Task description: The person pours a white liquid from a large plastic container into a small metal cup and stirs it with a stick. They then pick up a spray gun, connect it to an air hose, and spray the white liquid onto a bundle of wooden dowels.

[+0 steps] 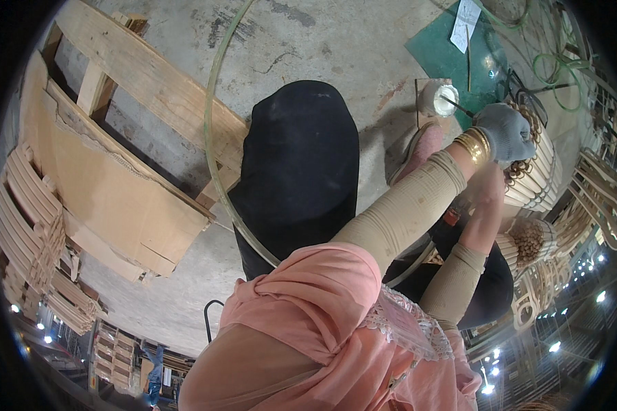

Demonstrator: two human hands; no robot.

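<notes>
My left hand (504, 131), in a grey glove with gold bangles at the wrist, is closed at the upper right. A thin dark stick (457, 105) runs from the glove to the mouth of a white pot (437, 98). My bare right hand (487, 183) is just below the glove, smeared by motion, and its fingers cannot be made out. Both hands are beside a bundle of pale wooden pieces (545, 168) with brown curled ends, some of which the glove covers.
A green sheet (435, 44) with a paper slip (465, 26) lies beyond the pot. A pale hose (209, 116) crosses the floor at left, near a wooden frame (151, 82) and cardboard (110, 178). Curved wooden parts (24, 212) are stacked far left. Another bundle (531, 241) sits at right.
</notes>
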